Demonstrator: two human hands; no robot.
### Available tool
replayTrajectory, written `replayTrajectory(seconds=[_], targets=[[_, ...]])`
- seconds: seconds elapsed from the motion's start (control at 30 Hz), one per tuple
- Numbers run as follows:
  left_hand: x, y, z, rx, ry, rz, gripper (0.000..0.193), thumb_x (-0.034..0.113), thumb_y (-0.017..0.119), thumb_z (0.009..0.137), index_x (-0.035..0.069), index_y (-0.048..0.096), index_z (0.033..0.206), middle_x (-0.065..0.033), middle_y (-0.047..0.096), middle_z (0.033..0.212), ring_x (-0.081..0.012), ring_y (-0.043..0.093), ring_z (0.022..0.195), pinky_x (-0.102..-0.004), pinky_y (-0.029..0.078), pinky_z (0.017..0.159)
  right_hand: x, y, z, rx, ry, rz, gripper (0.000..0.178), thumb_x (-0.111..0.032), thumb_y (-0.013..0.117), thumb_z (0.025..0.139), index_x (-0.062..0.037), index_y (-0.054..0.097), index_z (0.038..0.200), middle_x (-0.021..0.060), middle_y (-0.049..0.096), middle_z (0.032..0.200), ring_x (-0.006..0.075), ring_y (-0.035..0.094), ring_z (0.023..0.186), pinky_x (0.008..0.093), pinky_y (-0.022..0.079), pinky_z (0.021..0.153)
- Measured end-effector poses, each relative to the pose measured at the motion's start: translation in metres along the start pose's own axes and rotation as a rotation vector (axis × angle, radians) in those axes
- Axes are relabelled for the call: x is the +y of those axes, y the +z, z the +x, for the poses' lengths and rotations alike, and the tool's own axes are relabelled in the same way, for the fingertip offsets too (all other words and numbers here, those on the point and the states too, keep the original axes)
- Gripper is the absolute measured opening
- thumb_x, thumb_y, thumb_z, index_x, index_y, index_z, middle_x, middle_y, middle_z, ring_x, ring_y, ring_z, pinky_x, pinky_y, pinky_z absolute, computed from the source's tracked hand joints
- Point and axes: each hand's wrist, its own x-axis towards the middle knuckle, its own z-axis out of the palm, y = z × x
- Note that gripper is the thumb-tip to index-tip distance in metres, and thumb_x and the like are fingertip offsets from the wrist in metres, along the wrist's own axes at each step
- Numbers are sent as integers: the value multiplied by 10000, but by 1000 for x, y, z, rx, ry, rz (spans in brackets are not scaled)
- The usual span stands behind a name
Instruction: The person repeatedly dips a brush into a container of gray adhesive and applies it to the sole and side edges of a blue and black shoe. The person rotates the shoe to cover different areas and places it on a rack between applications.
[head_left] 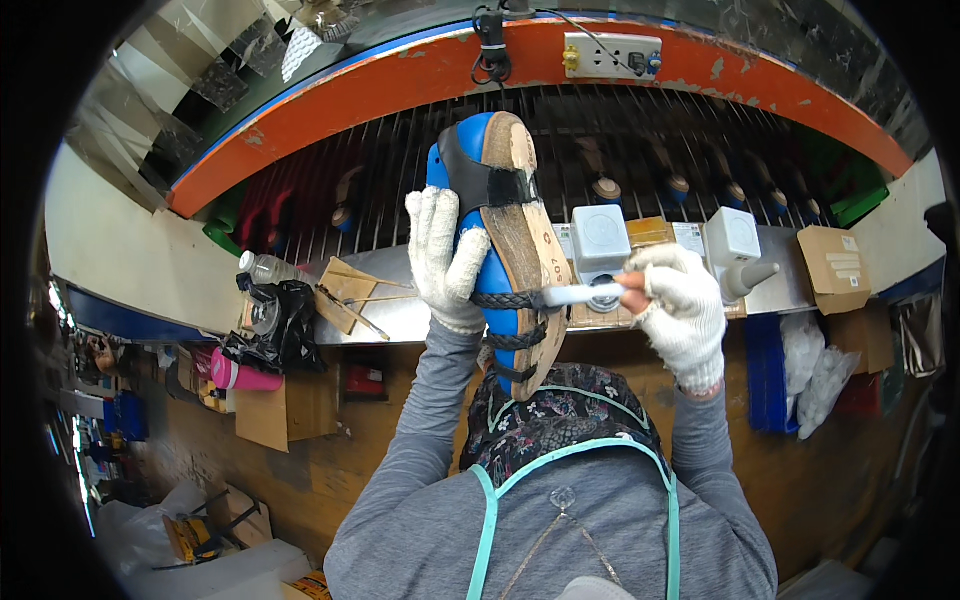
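My left hand (440,265), in a white knit glove, grips a blue shoe last (498,268) from its left side. The last is tilted up with its underside showing a brown and tan insole (535,240). A wide black strap (508,187) wraps over the far end, and braided black straps (515,338) cross nearer me. My right hand (682,312), gloved with bare fingertips showing, pinches a white-handled brush (585,294). The brush's tip meets the insole's edge by a braided strap; its bristles are hidden.
Two white square containers (600,235) (733,236) stand on the metal ledge. Behind it, several lasts (606,188) rest on a rack of metal rods (400,170). Cardboard (835,270) lies right, a black bag (285,325) left. A blue crate (768,375) sits below right.
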Motion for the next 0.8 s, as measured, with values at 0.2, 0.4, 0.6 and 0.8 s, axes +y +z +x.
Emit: replayTrajectory(seconds=[0.2, 0.4, 0.6, 0.8], targets=[[11, 19, -15, 27, -85, 111, 332, 256, 668, 905, 169, 610, 1220, -229, 521, 1432, -443, 472, 1362, -671, 338, 1118, 7, 37, -16, 142, 394, 267, 124, -78, 699, 889, 1, 723, 982, 5, 594, 819, 60, 520, 623, 234, 403, 544], [13, 27, -34, 3, -135, 158, 401, 313, 667, 910, 144, 585, 1264, -233, 522, 1435, -435, 458, 1377, -665, 299, 1137, -9, 26, -58, 16, 609, 409, 152, -96, 688, 905, 24, 720, 991, 16, 575, 833, 76, 520, 686, 240, 418, 605], [14, 30, -45, -30, -158, 160, 406, 343, 661, 922, 155, 590, 1275, -213, 530, 1435, -416, 468, 1375, -653, 301, 1141, -5, 37, -57, 98, 542, 273, 167, -80, 710, 877, 42, 720, 992, 60, 579, 844, 109, 524, 674, 263, 426, 608], [4, 25, -46, -47, -130, 168, 375, 276, 660, 923, 170, 592, 1276, -205, 541, 1422, -413, 474, 1371, -649, 302, 1147, -1, 38, -38, 143, 333, -97, 130, -123, 764, 827, -41, 754, 926, 81, 653, 890, 188, 558, 690, 323, 425, 668]])
